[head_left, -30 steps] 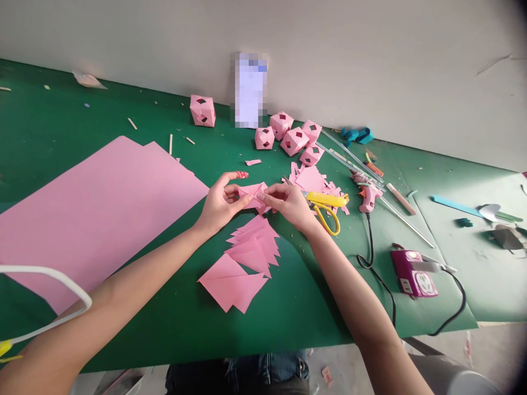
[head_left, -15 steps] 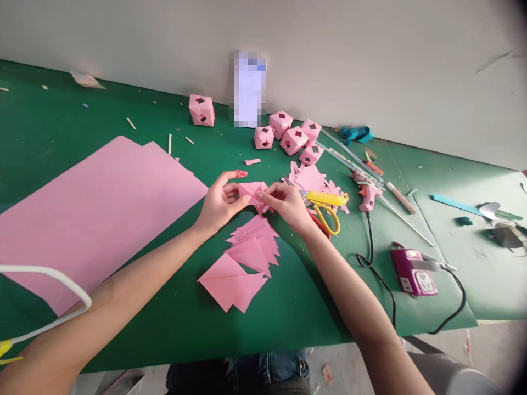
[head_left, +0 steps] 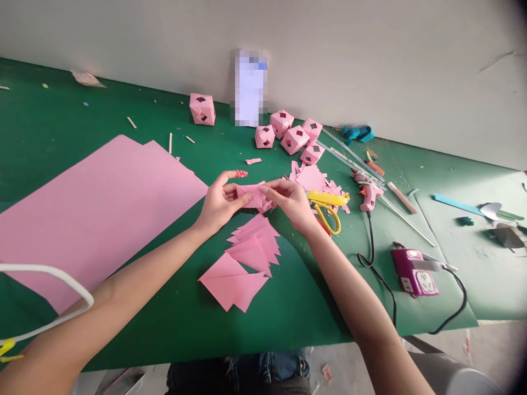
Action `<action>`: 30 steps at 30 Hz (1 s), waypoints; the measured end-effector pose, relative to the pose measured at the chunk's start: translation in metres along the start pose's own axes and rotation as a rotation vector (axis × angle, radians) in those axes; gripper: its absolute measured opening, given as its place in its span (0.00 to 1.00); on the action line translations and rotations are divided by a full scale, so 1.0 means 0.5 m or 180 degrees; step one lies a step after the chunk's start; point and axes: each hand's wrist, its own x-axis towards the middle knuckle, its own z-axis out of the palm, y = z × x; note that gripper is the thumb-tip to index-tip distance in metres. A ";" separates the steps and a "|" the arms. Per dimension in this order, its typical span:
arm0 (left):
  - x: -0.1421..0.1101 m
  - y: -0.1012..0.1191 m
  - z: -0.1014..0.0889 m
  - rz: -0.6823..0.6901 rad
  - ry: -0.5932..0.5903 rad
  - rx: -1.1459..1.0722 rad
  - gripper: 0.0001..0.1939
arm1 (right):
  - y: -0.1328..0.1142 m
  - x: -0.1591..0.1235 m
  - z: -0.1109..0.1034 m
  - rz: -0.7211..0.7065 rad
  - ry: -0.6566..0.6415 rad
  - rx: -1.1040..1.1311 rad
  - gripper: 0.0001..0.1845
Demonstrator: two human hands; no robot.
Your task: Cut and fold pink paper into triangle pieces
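Both hands meet over the middle of a green table (head_left: 288, 307). My left hand (head_left: 219, 203) and my right hand (head_left: 291, 202) pinch a small folded pink paper piece (head_left: 252, 195) between their fingertips, just above the table. My left forefinger has a red wrap at its tip. Just below the hands lies a pile of pink folded triangles (head_left: 247, 258). Right beside my right hand are yellow-handled scissors (head_left: 327, 211) and a yellow utility knife (head_left: 327, 198).
Large pink sheets (head_left: 94, 211) cover the left. Several finished pink paper cubes (head_left: 290, 137) and one apart (head_left: 202, 108) stand by the wall, with pink scraps (head_left: 310, 178) in front. A pink glue gun (head_left: 368, 195), its cord, a pink power strip (head_left: 414, 271) and glue sticks lie at right.
The hands stay in place; the fingers have shifted slightly on the pink piece, which has turned a little between them.
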 end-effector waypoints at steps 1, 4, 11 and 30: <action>0.000 0.000 0.000 0.0004 -0.0021 0.0043 0.34 | 0.001 0.001 -0.002 -0.0029 0.0031 -0.0046 0.21; -0.002 0.000 0.001 -0.0009 -0.0081 0.0124 0.32 | 0.002 0.001 -0.004 -0.0057 0.0054 -0.0185 0.19; -0.004 0.002 0.000 -0.0038 -0.0115 0.0209 0.33 | -0.005 0.002 -0.013 0.0044 -0.0048 -0.0095 0.18; -0.001 0.006 0.002 -0.0138 -0.0134 0.0062 0.30 | -0.002 -0.006 -0.004 -0.0694 0.0286 -0.1665 0.16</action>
